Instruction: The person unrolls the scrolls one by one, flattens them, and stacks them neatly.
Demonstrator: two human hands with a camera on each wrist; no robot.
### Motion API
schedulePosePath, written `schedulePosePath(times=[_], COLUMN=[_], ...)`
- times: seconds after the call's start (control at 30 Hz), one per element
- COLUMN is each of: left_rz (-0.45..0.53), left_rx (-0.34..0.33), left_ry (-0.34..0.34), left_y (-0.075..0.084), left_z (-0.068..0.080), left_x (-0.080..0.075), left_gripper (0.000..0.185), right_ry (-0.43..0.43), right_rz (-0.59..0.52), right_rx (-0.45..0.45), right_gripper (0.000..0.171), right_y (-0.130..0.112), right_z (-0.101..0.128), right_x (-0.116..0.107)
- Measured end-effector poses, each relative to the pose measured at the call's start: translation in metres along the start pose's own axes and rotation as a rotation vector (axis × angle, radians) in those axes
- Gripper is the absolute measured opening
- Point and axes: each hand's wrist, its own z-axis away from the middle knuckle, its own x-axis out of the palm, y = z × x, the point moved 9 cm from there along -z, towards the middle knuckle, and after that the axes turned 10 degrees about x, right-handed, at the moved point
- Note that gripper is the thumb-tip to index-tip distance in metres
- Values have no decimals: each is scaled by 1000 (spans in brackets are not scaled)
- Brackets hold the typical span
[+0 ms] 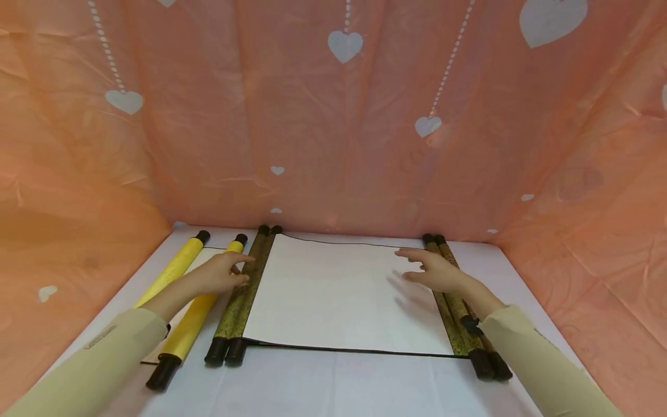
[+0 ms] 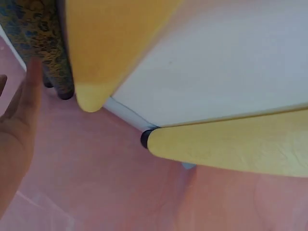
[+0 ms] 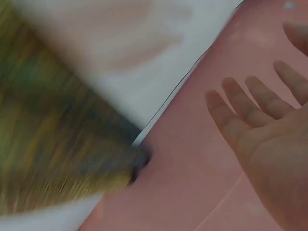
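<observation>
While my left hand (image 1: 219, 275) rests open at the green scroll's left rollers (image 1: 245, 292), my right hand (image 1: 432, 271) hovers open above its right rollers (image 1: 455, 307), white sheet (image 1: 344, 295) between.

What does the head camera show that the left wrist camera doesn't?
Only the head view shows both hands, the left hand at the brown scroll's left rollers and the right hand open over its right rollers, plus the heart-print backdrop. Only the left wrist view shows the yellow scroll's black end cap close up. Both show the yellow scroll and the brown rollers.
</observation>
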Motion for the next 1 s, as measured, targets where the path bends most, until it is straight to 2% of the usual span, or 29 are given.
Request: schedulePosePath(times=[0.13, 0.27, 0.4, 0.6, 0.73, 0.9, 1.0], left_rz=[-38, -67, -123, -160, -178, -181, -172], left_rx=[46, 77, 80, 24, -13, -95, -134], left_ry=[87, 191, 253, 296, 298, 233, 200], left_y=[10, 11, 3, -22, -43, -68, -79], left_z=[16, 37, 61, 92, 109, 120, 123], left_x=[-11, -25, -37, -55, -60, -57, -55], left_gripper=[46, 42, 41, 41, 41, 46, 50], right_ry=[9, 11, -24, -111, -186, -302, -340], right_rz=[-123, -252, -326, -356, -352, -414, -454], right_rx=[-107, -171, -172, -158, -155, -137, -87], right_gripper=[57, 55, 54, 53, 53, 56, 59], right_y=[-38, -79, -116, -169, -204, -240, -254], right_z=[-12, -28, -44, -64, -73, -81, -84], right_x=[23, 50, 80, 121, 150, 189, 211])
